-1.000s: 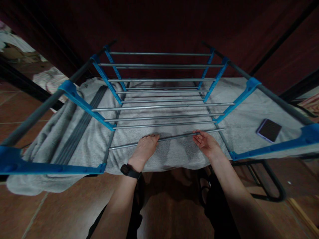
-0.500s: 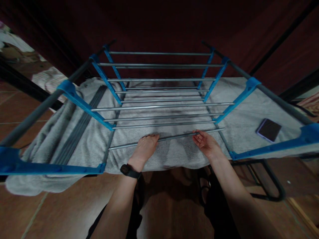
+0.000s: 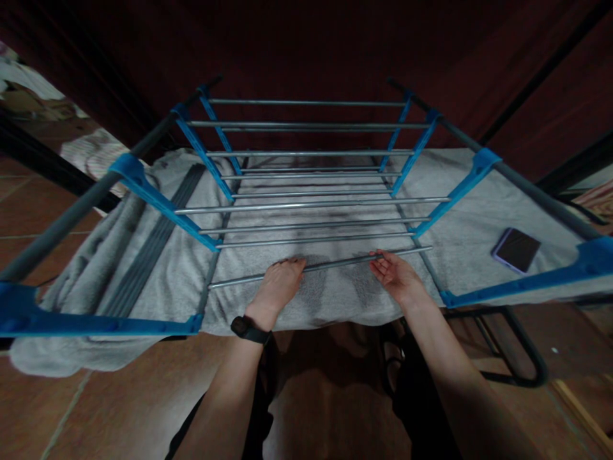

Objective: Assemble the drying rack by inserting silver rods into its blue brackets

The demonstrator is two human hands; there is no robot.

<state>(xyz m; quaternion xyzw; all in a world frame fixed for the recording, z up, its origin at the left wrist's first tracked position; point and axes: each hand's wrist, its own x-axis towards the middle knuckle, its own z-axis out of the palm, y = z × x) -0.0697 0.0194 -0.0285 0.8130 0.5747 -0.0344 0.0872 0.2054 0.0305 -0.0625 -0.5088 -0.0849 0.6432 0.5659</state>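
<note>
A thin grey metal rod (image 3: 335, 262) lies slantwise between the two sides of a rack, its right end higher in view than its left. My left hand (image 3: 282, 281), with a black band on the wrist, is closed over the rod left of its middle. Further right, my right hand (image 3: 395, 273) pinches the same rod between thumb and fingers. Beyond it stands the rack frame, with blue plastic brackets (image 3: 433, 217) joined by several grey crossbars (image 3: 306, 206). The nearest blue brackets, left (image 3: 110, 324) and right (image 3: 517, 287), have no crossbar between them.
A grey fleece blanket (image 3: 460, 185) lies under the rack. Several loose grey rods (image 3: 153, 249) rest in a bundle on the left. A phone (image 3: 517, 250) lies on the blanket at the right. A dark red curtain (image 3: 306, 51) hangs behind; below is a tiled floor (image 3: 143, 396).
</note>
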